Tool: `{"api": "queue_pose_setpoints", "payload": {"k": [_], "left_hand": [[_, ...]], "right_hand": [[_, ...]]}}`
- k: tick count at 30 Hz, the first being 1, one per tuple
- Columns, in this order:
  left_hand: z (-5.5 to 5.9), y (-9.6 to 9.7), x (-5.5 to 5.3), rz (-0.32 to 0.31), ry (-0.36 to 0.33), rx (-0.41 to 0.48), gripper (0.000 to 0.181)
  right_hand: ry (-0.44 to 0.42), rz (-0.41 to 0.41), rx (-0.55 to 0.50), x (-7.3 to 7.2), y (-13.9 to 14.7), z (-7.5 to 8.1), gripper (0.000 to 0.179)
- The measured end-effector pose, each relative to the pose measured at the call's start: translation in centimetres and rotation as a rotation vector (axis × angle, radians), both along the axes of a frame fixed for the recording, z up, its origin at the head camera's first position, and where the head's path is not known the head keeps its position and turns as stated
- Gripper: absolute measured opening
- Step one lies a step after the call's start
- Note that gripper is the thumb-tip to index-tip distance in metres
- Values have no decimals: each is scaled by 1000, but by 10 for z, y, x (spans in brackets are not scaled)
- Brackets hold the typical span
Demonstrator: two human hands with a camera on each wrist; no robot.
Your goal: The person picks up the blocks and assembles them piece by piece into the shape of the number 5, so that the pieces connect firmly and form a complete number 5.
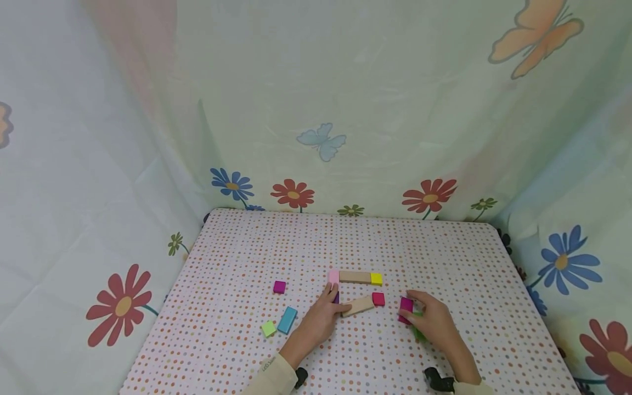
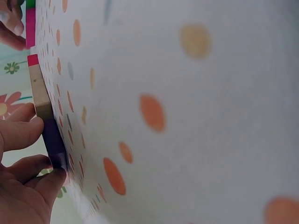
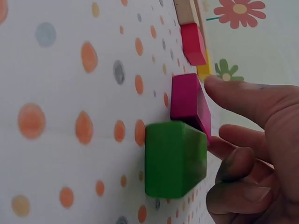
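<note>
My left hand point(image 1: 318, 319) pinches a purple block point(image 2: 53, 140) lying on the table, with the thumb at one end and fingers at the other. This block abuts a plain wooden block point(image 1: 359, 306), and a red block point(image 1: 378, 299) lies at the wooden one's far end. A pink block point(image 1: 334, 276) is just beyond my left fingertips. On the right, my right hand point(image 1: 435, 319) has its thumb and a finger about a magenta block point(image 3: 184, 97), seemingly pinching it. A green block point(image 3: 168, 161) lies right beside the magenta one, partly hidden by the hand in the head view.
Behind the hands, another wooden block point(image 1: 355, 277) runs from the pink block to a yellow block point(image 1: 376, 279). Left of the left hand lie a second magenta block point(image 1: 279, 287), a blue block point(image 1: 287, 320) and a light green block point(image 1: 269, 328) on the dotted tablecloth point(image 1: 237, 247).
</note>
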State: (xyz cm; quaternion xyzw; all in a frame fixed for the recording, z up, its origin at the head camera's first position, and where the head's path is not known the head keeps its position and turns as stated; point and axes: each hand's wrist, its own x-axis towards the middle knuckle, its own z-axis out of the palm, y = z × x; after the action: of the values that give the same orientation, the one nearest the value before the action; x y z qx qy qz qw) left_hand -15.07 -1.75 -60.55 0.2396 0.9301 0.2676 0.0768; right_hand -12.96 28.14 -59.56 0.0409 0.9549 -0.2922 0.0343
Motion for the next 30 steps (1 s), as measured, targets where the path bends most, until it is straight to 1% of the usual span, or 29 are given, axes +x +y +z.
{"api": "queue_pose_setpoints", "payload": {"k": [2, 4, 8, 12, 17, 22, 25, 30], "left_hand": [[0, 0, 0, 0, 9, -2, 39], [-1, -1, 0, 1, -1, 6, 38], [-3, -1, -1, -1, -1, 18, 37], [-2, -1, -1, -2, 5, 8, 38], [-4, 0, -1, 0, -8, 18, 38], [-3, 0, 0, 4, -15, 25, 38], [-2, 0, 0, 3, -9, 15, 38], [-2, 0, -1, 2, 4, 0, 38]], "right_hand": [[-35, 7, -2, 1, 3, 1, 71], [-69, 7, 2, 2, 5, 2, 77], [-90, 14, 17, 3, 7, 1, 85], [-77, 22, 23, 5, 7, 0, 84], [-58, 16, 35, 7, 6, -2, 82], [-68, 8, 32, 6, 6, -3, 81], [-66, 9, 21, 7, 6, -4, 79], [-39, 13, 25, 9, 8, -7, 77]]}}
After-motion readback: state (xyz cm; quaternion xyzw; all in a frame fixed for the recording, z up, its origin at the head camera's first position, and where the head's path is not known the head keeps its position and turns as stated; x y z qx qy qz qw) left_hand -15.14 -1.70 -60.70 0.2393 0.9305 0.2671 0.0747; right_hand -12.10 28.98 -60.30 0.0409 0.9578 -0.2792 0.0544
